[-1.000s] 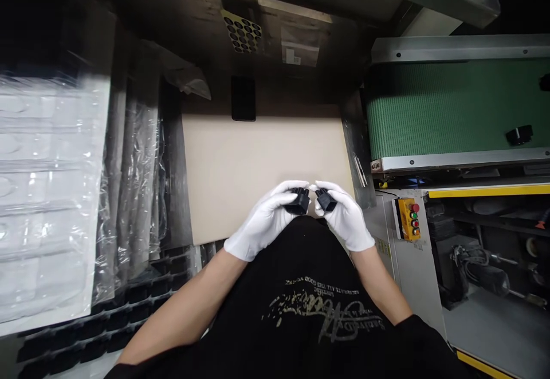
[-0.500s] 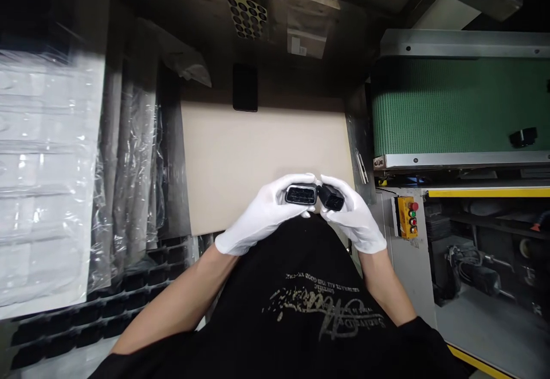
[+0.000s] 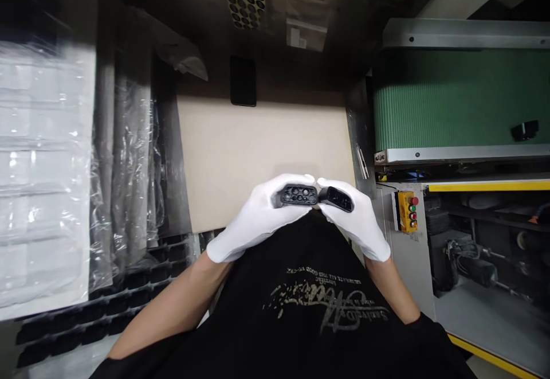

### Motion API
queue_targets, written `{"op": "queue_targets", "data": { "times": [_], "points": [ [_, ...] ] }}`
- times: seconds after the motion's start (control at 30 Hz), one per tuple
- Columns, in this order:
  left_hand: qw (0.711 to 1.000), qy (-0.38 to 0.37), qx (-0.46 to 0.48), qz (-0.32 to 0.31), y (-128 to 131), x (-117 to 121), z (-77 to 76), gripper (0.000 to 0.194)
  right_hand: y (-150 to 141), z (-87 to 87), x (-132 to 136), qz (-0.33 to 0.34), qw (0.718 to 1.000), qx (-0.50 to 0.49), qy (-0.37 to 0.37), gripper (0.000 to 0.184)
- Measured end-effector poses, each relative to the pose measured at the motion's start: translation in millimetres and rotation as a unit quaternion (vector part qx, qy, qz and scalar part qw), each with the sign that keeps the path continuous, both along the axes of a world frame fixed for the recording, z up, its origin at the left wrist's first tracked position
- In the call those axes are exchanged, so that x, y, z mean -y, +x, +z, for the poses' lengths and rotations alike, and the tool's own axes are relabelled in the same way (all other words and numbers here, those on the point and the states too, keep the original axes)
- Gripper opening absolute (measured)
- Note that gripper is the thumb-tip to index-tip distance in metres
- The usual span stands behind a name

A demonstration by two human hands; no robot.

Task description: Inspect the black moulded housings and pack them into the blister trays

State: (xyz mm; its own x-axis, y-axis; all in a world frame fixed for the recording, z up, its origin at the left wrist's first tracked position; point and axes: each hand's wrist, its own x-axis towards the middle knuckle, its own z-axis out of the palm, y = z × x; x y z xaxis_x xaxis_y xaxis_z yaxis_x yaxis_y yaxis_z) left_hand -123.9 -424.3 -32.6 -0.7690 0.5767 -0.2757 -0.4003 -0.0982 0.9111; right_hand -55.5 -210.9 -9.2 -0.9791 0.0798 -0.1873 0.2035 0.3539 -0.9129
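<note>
Left hand [image 3: 253, 215]: middle of the frame, white-gloved fingers wrapped round a black part [image 3: 299, 195], holes showing.
Right hand [image 3: 365, 221]: fingers wrapped round another black part [image 3: 339, 199], just beside; can't tell if they touch.
So far: both parts are picked up, neither put down yet.
See-through plastic [image 3: 43, 155]: far left.
Tabletop [image 3: 240, 155]: tan, middle.
Green belt [image 3: 447, 98]: upper right.

Free lane: mid-bench [image 3: 258, 144], ahead of left hand [image 3: 260, 210] and right hand [image 3: 357, 225].
Phone [image 3: 243, 81] obstructs far side; bags [image 3: 129, 195] line the left, conveyor [image 3: 447, 104] stands off right.
</note>
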Motion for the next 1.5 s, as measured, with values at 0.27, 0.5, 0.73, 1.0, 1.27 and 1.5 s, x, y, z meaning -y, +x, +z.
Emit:
{"op": "queue_targets", "data": {
  "times": [0.27,0.5,0.73,1.0,1.27,1.5],
  "points": [
    [1.0,-0.013,0.026,-0.003,1,2,-4.5,0.039,-4,16.4,-1,0.07,0.99,-0.038,0.115,0.023],
    [1.0,-0.017,0.021,-0.016,2,-2,-7.3,0.04,-1,7.4,-5,0.044,0.997,-0.004,0.069,0.029],
    [1.0,-0.001,0.016,-0.007,3,-13,-9.9,0.045,-3,-16.9,-9,-0.049,0.997,0.01,-0.059,0.041],
    [0.996,-0.019,-0.085,0.002,8,-11,1.8,0.031,0,-27.8,-17,-0.154,0.987,-0.001,-0.047,0.036],
    [0.996,-0.003,-0.091,0.008,7,-10,4.5,0.027,-15,-73.1,-47,-0.068,0.963,0.161,-0.206,0.043],
    [0.995,0.024,-0.093,0.02,7,-6,5.0,0.029,-15,-142.8,-20,-0.173,0.926,0.184,-0.281,0.052]
  ]
}}
